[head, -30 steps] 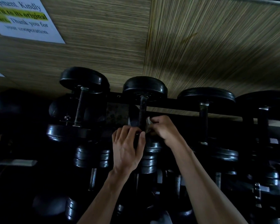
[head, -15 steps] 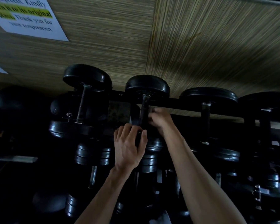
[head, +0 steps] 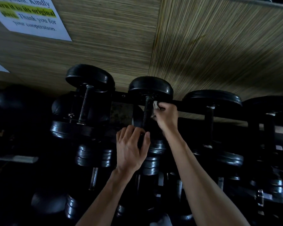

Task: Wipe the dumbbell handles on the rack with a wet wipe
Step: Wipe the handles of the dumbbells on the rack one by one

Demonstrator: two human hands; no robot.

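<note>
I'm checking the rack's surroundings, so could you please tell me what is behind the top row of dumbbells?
Behind the top row of dumbbells is a wood-grain wall with a printed notice at upper left. The wall's lower part is hidden by the rack and the weights.

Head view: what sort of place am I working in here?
Most likely a gym's free-weights corner. Black dumbbells sit in rows on a dark rack against a wood-grain wall, and a posted notice asks users to return equipment to its original place.

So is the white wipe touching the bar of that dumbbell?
Touching. The head view shows the right hand pressing the white wipe against the handle near its top, no gap between them.
</note>
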